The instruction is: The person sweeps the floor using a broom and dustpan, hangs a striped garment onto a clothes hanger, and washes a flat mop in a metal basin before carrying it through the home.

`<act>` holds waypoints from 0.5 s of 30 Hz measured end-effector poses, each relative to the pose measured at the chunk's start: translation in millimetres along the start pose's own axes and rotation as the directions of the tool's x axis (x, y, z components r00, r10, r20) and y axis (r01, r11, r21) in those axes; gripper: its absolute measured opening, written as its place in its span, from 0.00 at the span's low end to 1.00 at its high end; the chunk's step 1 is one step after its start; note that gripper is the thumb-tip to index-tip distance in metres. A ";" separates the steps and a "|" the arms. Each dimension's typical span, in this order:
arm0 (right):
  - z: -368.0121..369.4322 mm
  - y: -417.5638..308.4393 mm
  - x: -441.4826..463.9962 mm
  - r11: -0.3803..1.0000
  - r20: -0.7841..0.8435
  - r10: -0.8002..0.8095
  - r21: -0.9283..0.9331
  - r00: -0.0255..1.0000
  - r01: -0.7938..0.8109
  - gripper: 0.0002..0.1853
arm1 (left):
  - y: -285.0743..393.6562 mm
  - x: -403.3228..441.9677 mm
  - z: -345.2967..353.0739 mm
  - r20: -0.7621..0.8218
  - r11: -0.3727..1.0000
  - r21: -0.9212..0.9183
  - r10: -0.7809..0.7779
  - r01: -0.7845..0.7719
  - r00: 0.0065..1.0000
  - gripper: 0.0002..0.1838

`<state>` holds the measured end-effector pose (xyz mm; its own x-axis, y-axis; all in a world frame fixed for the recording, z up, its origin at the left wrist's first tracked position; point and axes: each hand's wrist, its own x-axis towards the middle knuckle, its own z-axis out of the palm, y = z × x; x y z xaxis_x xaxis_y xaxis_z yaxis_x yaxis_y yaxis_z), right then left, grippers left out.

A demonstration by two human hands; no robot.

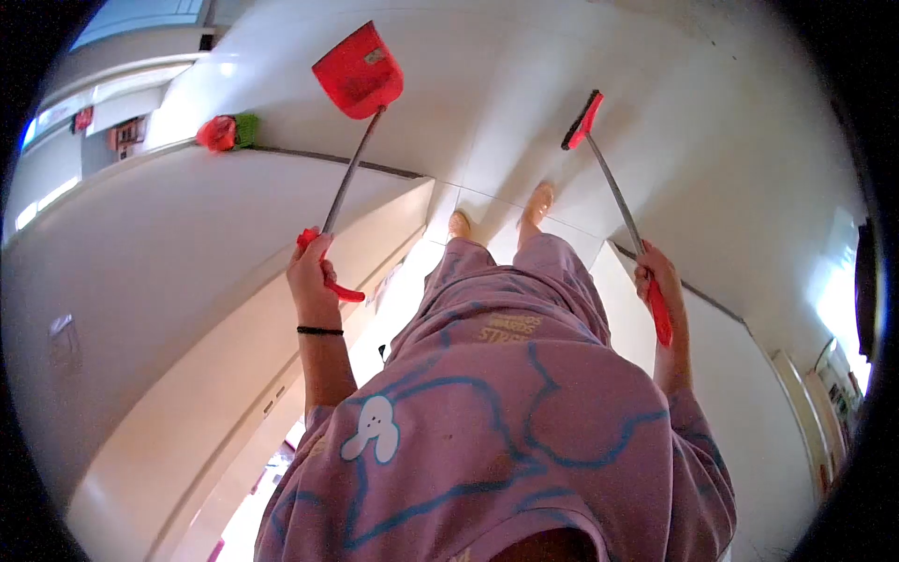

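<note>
My left hand (312, 270) is closed around the red handle of a long-handled dustpan (361, 73). Its red pan is held out ahead on a grey pole, with a small label on it. On the other side, my right hand (658, 270) grips the red end of a broom (613, 178). The broom's narrow red head with dark bristles points forward, over or on the floor; I cannot tell whether it touches. Both tools are apart from each other, one on each side of my body.
Pale tiled floor (506, 112) stretches ahead of my feet. A door frame (375, 225) and white wall (187, 215) stand at left, with another wall (730, 375) at right. Red and green items (229, 133) sit by the left wall's far end. Shelves (824, 412) are at far right.
</note>
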<state>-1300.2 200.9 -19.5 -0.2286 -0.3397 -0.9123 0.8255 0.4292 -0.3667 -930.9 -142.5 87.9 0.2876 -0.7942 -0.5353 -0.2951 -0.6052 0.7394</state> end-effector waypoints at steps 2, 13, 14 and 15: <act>12.8 8.4 -10.3 0.998 0.003 0.041 -0.048 0.999 -0.040 0.27 | -7.2 9.2 -3.1 -0.019 1.000 -0.020 0.003 -0.004 1.000 0.17; 98.5 30.4 25.3 0.710 0.302 0.123 -0.692 0.945 0.128 0.23 | -0.7 76.3 6.5 0.076 0.971 -0.236 0.056 -0.037 0.996 0.16; 116.4 29.4 37.4 0.584 0.378 0.046 -0.761 0.925 0.282 0.21 | 4.1 82.7 8.3 0.095 0.973 -0.230 0.057 -0.033 0.994 0.16; 143.7 27.7 42.7 0.552 0.408 0.050 -0.772 0.912 0.315 0.21 | 11.5 89.7 12.2 0.081 0.972 -0.230 0.075 -0.054 0.994 0.15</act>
<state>-1212.9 78.0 -42.4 0.0434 -0.6299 -0.7755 -0.0143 0.7757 -0.6309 -919.6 -221.3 43.5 0.1901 -0.8390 -0.5098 -0.0930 -0.5323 0.8414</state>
